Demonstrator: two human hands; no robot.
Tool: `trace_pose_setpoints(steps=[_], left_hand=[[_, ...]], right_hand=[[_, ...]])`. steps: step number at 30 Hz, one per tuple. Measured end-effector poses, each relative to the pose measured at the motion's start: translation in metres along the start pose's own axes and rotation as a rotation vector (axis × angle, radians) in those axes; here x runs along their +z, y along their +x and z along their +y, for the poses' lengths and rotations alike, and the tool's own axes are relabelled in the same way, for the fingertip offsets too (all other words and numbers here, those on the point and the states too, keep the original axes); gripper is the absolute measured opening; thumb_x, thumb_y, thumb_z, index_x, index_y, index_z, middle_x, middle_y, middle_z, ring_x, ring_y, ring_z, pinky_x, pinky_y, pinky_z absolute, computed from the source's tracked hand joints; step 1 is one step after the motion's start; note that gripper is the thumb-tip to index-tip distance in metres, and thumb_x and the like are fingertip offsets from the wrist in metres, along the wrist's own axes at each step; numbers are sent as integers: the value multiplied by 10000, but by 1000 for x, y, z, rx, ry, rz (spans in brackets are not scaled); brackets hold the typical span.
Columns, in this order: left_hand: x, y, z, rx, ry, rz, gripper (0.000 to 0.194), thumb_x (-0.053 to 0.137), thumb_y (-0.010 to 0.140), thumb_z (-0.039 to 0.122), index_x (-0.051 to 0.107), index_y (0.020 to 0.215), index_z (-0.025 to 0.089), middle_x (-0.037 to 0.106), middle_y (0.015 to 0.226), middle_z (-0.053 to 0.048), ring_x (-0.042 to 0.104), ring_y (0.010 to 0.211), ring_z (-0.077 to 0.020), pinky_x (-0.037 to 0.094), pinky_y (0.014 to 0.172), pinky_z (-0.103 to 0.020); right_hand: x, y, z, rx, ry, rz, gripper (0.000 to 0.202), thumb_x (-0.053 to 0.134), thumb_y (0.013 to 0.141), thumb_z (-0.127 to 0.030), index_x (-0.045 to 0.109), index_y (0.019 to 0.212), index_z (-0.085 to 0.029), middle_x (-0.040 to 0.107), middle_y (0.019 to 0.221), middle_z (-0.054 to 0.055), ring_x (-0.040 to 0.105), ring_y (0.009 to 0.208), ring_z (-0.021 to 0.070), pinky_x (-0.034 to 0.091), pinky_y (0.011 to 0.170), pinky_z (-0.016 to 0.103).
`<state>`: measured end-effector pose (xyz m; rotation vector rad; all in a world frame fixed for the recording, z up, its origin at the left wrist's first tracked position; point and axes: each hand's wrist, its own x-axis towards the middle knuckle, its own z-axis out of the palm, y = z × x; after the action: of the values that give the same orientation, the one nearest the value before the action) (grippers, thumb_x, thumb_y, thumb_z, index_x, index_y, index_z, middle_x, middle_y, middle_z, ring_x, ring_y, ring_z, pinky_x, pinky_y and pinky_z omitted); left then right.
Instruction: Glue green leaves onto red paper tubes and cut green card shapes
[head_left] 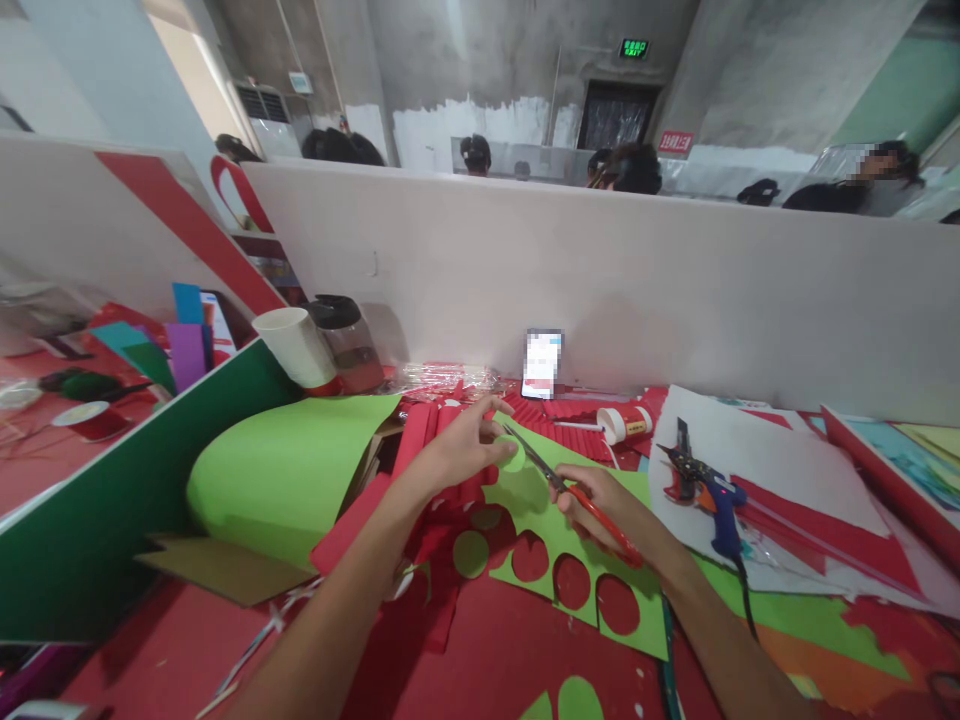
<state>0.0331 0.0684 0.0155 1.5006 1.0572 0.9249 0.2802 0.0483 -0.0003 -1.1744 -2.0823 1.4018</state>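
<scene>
Green paper sheet, punched through with round holes that show the red worktop beneath, lies at the middle of the scene, between and under both hands. At the far left, past a green divider, a neighbouring surface carries coloured card stock and a roll of red tape. Next comes a large curled green sheet with a brown card scrap at its foot; behind it a white paper cup leans tilted beside a dark-lidded clear jar, and what either holds cannot be told. The left hand reaches forward, its grip pinching a small cut green disc at the sheet's upper edge, thumb and fingers closed on it. Just beside, the blades of the red-handled scissors point at that disc; the right hand has its grip closed through the handles, resting on the sheet. Behind stands a phone with a blurred screen, and a white glue bottle lies on its side, its label too small to read. Farther right a blue glue gun rests on white paper amid red strips. On the back wall a green exit sign and a red notice show writing that is illegible.
</scene>
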Motion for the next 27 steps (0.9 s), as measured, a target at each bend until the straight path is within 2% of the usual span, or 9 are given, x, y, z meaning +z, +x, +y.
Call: trace_pose_setpoints(steps=[5, 9, 13, 16, 20, 23, 27], left_hand=[[1, 2, -4, -9, -13, -15, 404, 703, 805, 287, 463, 1125, 233, 544, 754, 58, 557, 643, -126, 456, 588, -266], [0, 0, 0, -20, -8, -4, 408, 705, 802, 284, 478, 1137, 233, 543, 762, 52, 570, 655, -131, 456, 612, -274], [-9, -7, 14, 10, 83, 1, 269, 673, 833, 288, 540, 1056, 219, 538, 715, 50, 548, 656, -129, 428, 630, -267], [-20, -16, 28, 26, 218, -18, 137, 645, 862, 318, 572, 882, 204, 596, 756, 17, 552, 688, -136, 421, 648, -269], [-29, -29, 47, -33, 454, -16, 133, 602, 891, 316, 589, 816, 206, 598, 749, 27, 535, 671, -131, 395, 628, -253], [-29, -38, 60, -82, 620, -23, 117, 592, 891, 304, 616, 821, 214, 635, 776, 31, 547, 679, -131, 395, 640, -243], [-24, -50, 70, -152, 723, -127, 131, 580, 906, 332, 654, 854, 238, 676, 803, 37, 567, 673, -131, 388, 618, -234]], right_hand=[[0, 2, -2, 24, 52, -24, 481, 592, 881, -686, 518, 852, -211, 414, 510, -80, 416, 415, 97, 328, 399, 192], [-2, 3, 3, 34, 76, -7, 476, 552, 903, -685, 524, 894, -210, 448, 521, -74, 402, 400, 88, 326, 384, 185], [-9, -3, 2, 33, 134, -37, 498, 540, 897, -705, 525, 961, -211, 488, 564, -64, 395, 398, 81, 341, 384, 187], [-17, -10, -8, 47, 128, -44, 497, 556, 894, -691, 534, 1008, -208, 522, 609, -47, 418, 435, 87, 340, 400, 185], [-32, -16, -18, 106, -147, 46, 415, 623, 893, -595, 573, 1070, -223, 604, 695, -19, 514, 544, 135, 395, 494, 226], [-43, -19, -18, 131, -414, 119, 397, 632, 886, -566, 613, 1104, -235, 712, 884, 55, 644, 768, 232, 462, 659, 302], [-58, -26, -12, 224, -626, 95, 471, 608, 889, -574, 612, 1225, -243, 726, 1132, 141, 665, 1004, 344, 459, 752, 361]])
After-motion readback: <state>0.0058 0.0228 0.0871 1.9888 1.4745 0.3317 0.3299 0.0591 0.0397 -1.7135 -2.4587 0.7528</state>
